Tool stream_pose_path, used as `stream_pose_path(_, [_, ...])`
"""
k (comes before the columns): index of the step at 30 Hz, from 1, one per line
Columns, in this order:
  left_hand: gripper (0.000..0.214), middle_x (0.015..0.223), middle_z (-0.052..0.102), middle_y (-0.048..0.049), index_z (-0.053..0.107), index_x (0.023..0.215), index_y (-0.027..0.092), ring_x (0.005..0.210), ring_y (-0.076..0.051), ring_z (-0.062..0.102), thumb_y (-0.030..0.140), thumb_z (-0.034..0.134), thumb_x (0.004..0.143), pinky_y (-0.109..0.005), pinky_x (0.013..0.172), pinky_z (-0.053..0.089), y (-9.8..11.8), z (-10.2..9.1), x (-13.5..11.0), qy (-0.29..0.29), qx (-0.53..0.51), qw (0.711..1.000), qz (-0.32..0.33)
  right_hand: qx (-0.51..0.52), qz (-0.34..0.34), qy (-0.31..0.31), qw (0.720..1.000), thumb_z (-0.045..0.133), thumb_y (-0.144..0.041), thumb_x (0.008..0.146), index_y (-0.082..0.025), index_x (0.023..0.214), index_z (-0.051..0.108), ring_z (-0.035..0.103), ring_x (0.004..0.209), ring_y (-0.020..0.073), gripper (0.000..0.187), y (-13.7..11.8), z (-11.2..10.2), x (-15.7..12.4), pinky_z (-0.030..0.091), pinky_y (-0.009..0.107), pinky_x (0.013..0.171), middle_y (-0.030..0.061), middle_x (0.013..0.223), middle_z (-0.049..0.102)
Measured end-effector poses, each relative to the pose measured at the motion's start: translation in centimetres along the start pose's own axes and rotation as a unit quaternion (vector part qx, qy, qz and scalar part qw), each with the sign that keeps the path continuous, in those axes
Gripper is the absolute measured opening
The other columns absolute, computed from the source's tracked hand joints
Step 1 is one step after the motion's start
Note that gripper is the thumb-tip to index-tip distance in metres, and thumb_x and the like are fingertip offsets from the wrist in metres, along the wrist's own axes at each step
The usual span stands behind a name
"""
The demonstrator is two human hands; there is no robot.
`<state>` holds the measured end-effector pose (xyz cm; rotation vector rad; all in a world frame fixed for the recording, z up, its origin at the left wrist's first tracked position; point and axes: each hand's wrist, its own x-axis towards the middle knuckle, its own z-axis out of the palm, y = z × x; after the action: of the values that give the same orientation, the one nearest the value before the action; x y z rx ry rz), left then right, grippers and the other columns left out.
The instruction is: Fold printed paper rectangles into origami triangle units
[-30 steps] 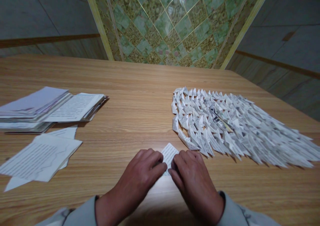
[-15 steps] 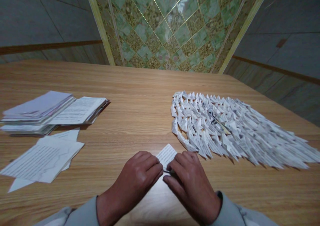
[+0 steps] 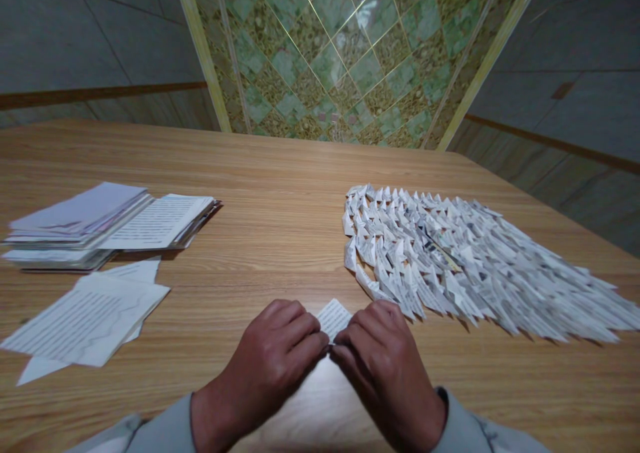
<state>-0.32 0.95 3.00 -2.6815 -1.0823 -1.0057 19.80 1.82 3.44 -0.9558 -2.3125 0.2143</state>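
My left hand (image 3: 273,363) and my right hand (image 3: 383,359) meet fingertip to fingertip low in the middle of the wooden table (image 3: 280,193). Both pinch a small piece of printed paper (image 3: 334,317), whose folded point sticks out beyond the fingers. Most of the piece is hidden under my hands. To the right of my right hand lies a wide spread of many small folded paper pieces (image 3: 465,259), laid in overlapping rows.
At the left sits a stack of printed sheets and booklets (image 3: 105,226). In front of it lie loose torn printed pages (image 3: 87,316). Beyond the table's far edge is a green patterned tiled floor (image 3: 340,53); grey walls flank it.
My fingertips have drawn closer together over the paper, covering more of it, and its visible part is now a smaller point. The view has shifted very little.
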Motion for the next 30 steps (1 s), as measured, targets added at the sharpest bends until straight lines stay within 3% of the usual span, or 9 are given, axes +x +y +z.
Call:
stream_pose_path(7, [0.018,0.075,0.068,-0.0048,0.068,0.09,0.014,0.074,-0.02,0.053,0.017,0.053,0.1,-0.034,0.067,0.037,-0.9,-1.3,0.5,0.016,0.019,1.0,0.011,-0.013,-0.002,0.039,0.999,0.05,-0.029,0.102,-0.017,0.08,0.062,0.049,0.075,0.0193,0.028,0.3,-1.2,0.4,0.033,0.036,0.08,0.0022,0.074,0.059])
stream_pose_path(13, [0.022,0.086,0.071,-0.0069,0.066,0.097,0.013,0.082,-0.022,0.056,0.02,0.046,0.103,-0.035,0.072,0.041,-2.3,-1.9,-0.1,0.022,0.044,0.999,0.01,-0.024,0.019,0.044,0.999,0.054,-0.021,0.099,-0.017,0.081,0.062,0.048,0.077,0.0202,0.019,0.5,-1.6,0.3,0.033,0.037,0.08,0.0034,0.076,0.059])
stream_pose_path(18, [0.023,0.107,0.071,-0.0119,0.065,0.114,0.012,0.089,-0.023,0.058,0.017,0.046,0.103,-0.036,0.076,0.043,-0.9,-1.6,0.1,0.047,0.055,0.997,0.003,-0.042,0.04,0.046,0.997,0.054,-0.015,0.095,-0.017,0.077,0.057,0.046,0.077,0.021,0.018,0.1,-1.1,0.2,0.032,0.037,0.078,0.004,0.075,0.055])
stream_pose_path(21, [0.025,0.099,0.072,-0.0096,0.066,0.112,0.013,0.081,-0.02,0.059,0.017,0.043,0.104,-0.033,0.07,0.043,0.3,-0.8,0.3,0.016,0.025,0.999,0.035,-0.032,0.01,0.026,0.999,0.052,-0.014,0.094,-0.017,0.079,0.056,0.045,0.078,0.0208,0.016,-0.4,-0.4,0.0,0.033,0.039,0.082,0.0035,0.077,0.055])
stream_pose_path(25, [0.028,0.075,0.067,-0.0047,0.066,0.09,0.015,0.067,-0.017,0.055,0.019,0.043,0.104,-0.029,0.06,0.04,0.5,-0.1,0.1,0.013,-0.021,1.0,0.014,0.004,-0.017,-0.034,0.999,0.057,-0.018,0.093,-0.018,0.086,0.056,0.046,0.084,0.021,0.007,-0.5,-0.2,-0.1,0.033,0.04,0.089,0.0031,0.085,0.058])
stream_pose_path(30, [0.021,0.086,0.069,-0.0062,0.065,0.095,0.015,0.074,-0.017,0.059,0.016,0.045,0.102,-0.028,0.065,0.045,-0.5,0.2,-0.5,0.007,-0.052,0.998,-0.023,0.011,-0.021,-0.113,0.993,0.063,-0.014,0.088,-0.02,0.099,0.059,0.048,0.096,0.0227,0.013,0.4,-0.8,0.0,0.031,0.043,0.097,0.0036,0.098,0.062])
